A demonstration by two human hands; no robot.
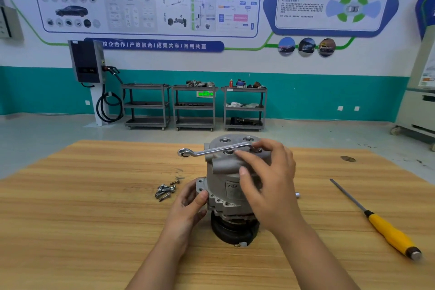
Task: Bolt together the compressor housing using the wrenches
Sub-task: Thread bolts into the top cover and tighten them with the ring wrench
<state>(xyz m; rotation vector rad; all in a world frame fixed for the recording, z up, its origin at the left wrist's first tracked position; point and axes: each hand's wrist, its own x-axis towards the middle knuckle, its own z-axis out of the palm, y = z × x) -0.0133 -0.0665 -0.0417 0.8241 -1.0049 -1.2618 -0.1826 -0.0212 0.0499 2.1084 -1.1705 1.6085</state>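
A grey metal compressor housing (226, 167) stands upright on its black pulley end on the wooden table (94, 219). A silver ring wrench (211, 150) lies across its top, one end on a bolt at the right side, the other end sticking out left. My right hand (266, 179) is over the housing's top right, its fingers curled round the wrench near that bolt. My left hand (188, 202) grips the housing's lower left flange. Several loose bolts (166, 190) lie on the table just left of the housing.
A yellow-handled screwdriver (381, 226) lies on the table at the right. A small silver part (297, 195) sits just right of the housing. Beyond the table stand three grey carts (195, 106) and a charging unit (88, 63) against the wall.
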